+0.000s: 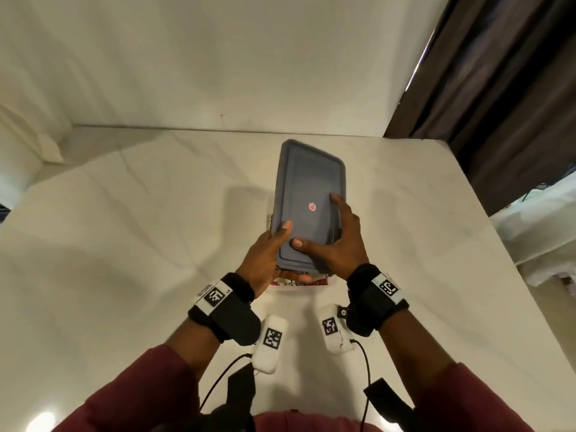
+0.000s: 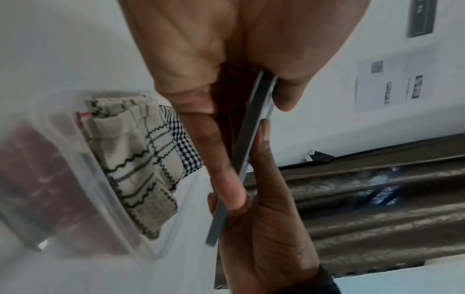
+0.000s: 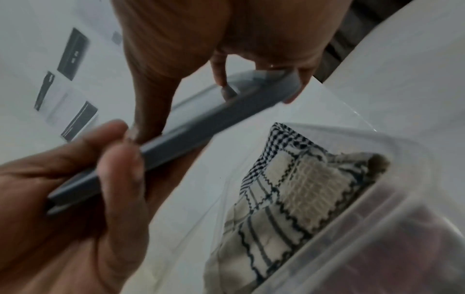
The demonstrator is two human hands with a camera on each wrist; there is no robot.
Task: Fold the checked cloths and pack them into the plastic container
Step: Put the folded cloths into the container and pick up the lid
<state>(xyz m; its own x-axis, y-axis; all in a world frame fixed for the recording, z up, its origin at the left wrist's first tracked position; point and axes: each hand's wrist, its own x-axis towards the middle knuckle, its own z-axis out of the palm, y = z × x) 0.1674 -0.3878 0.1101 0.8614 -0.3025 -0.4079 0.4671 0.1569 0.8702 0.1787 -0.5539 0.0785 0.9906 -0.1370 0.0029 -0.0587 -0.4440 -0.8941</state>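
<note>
A grey plastic lid (image 1: pixel 311 194) hangs tilted over the middle of the white table (image 1: pixel 124 244), held at its near end by both hands. My left hand (image 1: pixel 274 244) grips the near left edge, thumb on top and fingers underneath. My right hand (image 1: pixel 330 232) grips the near right corner with thumb and forefinger on the top face. The clear plastic container (image 2: pixel 83 179) stands below the lid, mostly hidden in the head view. Folded beige-and-black checked cloths (image 3: pixel 289 189) lie inside it. In the left wrist view the lid (image 2: pixel 254 123) appears edge-on.
A dark curtain (image 1: pixel 498 104) hangs at the right behind the table's far right corner. A white wall (image 1: pixel 218 57) backs the table. Printed sheets (image 2: pixel 392 83) are stuck on a wall in the wrist views. Bare tabletop lies on either side of the container.
</note>
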